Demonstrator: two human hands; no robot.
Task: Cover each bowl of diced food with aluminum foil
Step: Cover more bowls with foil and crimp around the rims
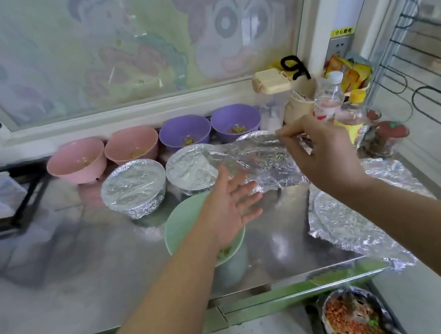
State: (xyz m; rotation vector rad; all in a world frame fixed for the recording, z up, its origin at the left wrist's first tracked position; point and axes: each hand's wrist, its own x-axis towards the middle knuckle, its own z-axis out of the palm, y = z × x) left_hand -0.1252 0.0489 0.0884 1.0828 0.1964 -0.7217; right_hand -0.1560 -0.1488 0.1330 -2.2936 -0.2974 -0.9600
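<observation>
Right grip (324,153) pinches foil (257,159) that stretches leftward from it, while the left grip (230,210), spread open, hovers just beneath the foil's near edge, over a green bowl (175,228) on the desk (87,268).

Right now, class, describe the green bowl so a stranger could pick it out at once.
Find the steel counter below the cartoon window. Pink bowls and purple bowls line its back, foil-covered bowls stand before them, and the green bowl sits nearest the front edge, under the left hand. No other bowl is green.
</observation>
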